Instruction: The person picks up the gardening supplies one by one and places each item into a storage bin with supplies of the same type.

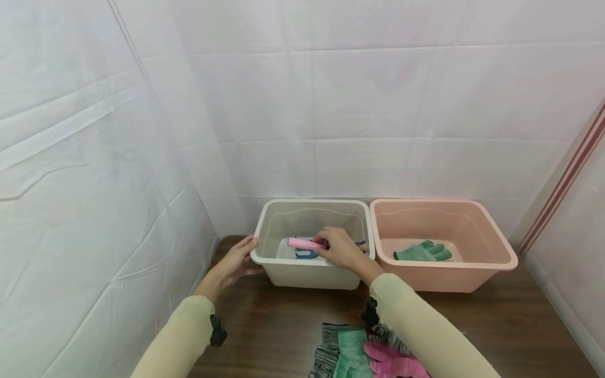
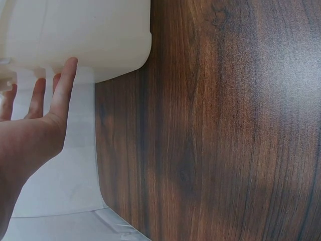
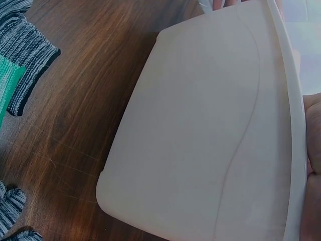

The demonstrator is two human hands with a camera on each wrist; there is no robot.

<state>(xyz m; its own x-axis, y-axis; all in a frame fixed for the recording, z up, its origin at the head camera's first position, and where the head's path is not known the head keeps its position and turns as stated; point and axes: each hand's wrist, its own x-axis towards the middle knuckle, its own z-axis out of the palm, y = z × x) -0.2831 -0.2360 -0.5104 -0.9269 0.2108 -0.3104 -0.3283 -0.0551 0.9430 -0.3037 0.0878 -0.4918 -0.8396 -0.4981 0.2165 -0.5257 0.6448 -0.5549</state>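
A smooth pink cylinder (image 1: 302, 243) is pinched in my right hand (image 1: 341, 248), which reaches over the front rim of the off-white bin (image 1: 312, 275). Its exact kind cannot be told. Below it, a blue object (image 1: 306, 254) and some purple-edged items lie on the bin's floor, partly hidden by the hand. My left hand (image 1: 236, 262) touches the bin's left end, with fingertips at the rim. In the left wrist view, the left hand (image 2: 37, 135) has its fingers extended along the bin's outer wall. The right wrist view shows only part of the right hand (image 3: 313, 135) beyond the rim.
A peach bin (image 1: 444, 277) stands against the white one's right side, with a green glove (image 1: 423, 251) inside. Near the front edge lie black-and-grey knit gloves (image 1: 326, 352), a green glove (image 1: 353, 352) and a pink glove (image 1: 392, 362). White sheeting (image 1: 302, 105) surrounds the table.
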